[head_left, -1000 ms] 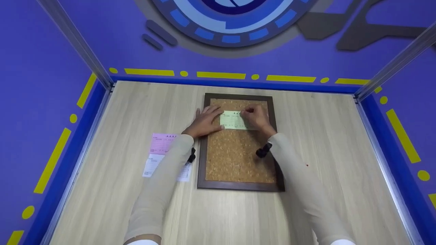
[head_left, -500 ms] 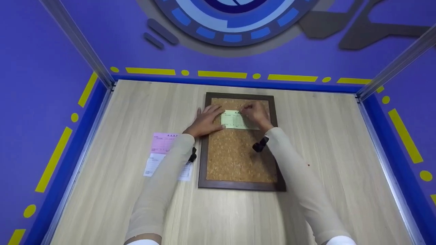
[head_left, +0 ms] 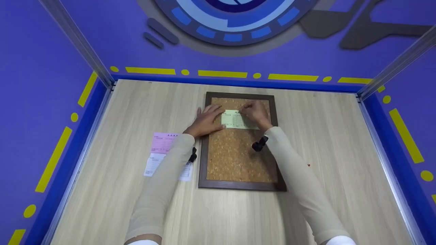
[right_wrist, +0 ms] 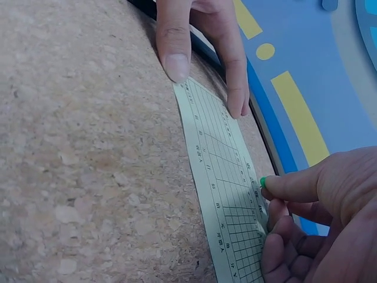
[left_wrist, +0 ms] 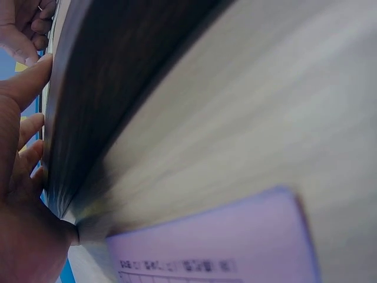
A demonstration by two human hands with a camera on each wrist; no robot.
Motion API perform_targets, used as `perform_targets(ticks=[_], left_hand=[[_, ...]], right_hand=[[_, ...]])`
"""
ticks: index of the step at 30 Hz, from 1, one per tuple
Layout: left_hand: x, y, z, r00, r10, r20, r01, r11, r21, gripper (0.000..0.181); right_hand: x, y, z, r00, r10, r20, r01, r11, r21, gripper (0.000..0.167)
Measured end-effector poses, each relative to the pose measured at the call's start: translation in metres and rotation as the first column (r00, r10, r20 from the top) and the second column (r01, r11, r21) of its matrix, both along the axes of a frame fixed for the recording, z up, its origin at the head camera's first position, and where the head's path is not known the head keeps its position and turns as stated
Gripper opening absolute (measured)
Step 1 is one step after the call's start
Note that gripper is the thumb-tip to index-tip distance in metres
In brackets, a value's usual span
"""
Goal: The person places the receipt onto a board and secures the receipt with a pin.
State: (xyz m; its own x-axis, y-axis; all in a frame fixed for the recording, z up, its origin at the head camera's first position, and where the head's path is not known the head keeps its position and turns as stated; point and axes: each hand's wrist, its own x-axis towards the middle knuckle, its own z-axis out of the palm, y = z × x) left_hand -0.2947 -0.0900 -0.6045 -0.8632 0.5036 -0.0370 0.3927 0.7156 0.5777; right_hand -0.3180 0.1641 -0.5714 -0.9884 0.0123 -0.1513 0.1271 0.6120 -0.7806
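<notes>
A pale green printed slip (head_left: 233, 119) lies across the upper part of a corkboard (head_left: 238, 154) with a dark brown frame. My left hand (head_left: 206, 121) reaches over the board's left frame, fingers spread, and its thumb and a fingertip rest on the slip's left end. With thumb and fingers, my right hand (head_left: 256, 113) pinches a small green push pin (right_wrist: 263, 181) at the slip's upper edge. The other fingers of that hand are curled in. Whether the pin's point is in the cork is hidden. The slip's right end is partly covered by the right hand.
Left of the board, a pink slip (head_left: 162, 143) and a white slip (head_left: 153, 165) lie on the wooden table (head_left: 235, 217), partly under my left forearm. A tiny red item (head_left: 308, 165) is on the table to the right. Blue-purple panels enclose the sides and back.
My right wrist has shifted slightly inward to the left, with the fingers still at the slip's upper edge. The left hand and the green slip have kept their places on the board.
</notes>
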Motion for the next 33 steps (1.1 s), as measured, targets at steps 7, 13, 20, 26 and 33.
perform_targets(ticks=[7,13,20,26,33], left_hand=[[-0.0003,0.0002,-0.001,1.0,0.002,-0.007,-0.002,1.0,0.007,0.08],[-0.0008,0.0005,-0.0017,1.0,-0.004,-0.018,0.004,1.0,0.001,0.079],[0.0005,0.0015,-0.0006,1.0,0.011,0.002,-0.011,1.0,0.007,0.079],[0.0013,0.0017,-0.0004,1.0,0.02,0.005,-0.02,1.0,0.008,0.078],[0.001,0.0002,-0.0002,1.0,0.009,-0.012,-0.009,1.0,0.022,0.077]], right_hand=[[-0.0005,-0.0002,-0.0016,1.0,0.011,-0.013,-0.011,1.0,0.022,0.011],[-0.0002,0.0003,-0.0015,1.0,0.025,-0.018,-0.025,1.0,0.019,0.012],[0.002,0.0014,-0.0005,0.999,0.037,-0.03,-0.036,0.999,0.014,0.011],[0.002,0.0029,-0.0014,1.0,0.025,-0.015,-0.025,1.0,0.0,0.011],[0.0001,0.0018,-0.0035,1.0,-0.011,0.011,0.01,1.0,0.017,0.011]])
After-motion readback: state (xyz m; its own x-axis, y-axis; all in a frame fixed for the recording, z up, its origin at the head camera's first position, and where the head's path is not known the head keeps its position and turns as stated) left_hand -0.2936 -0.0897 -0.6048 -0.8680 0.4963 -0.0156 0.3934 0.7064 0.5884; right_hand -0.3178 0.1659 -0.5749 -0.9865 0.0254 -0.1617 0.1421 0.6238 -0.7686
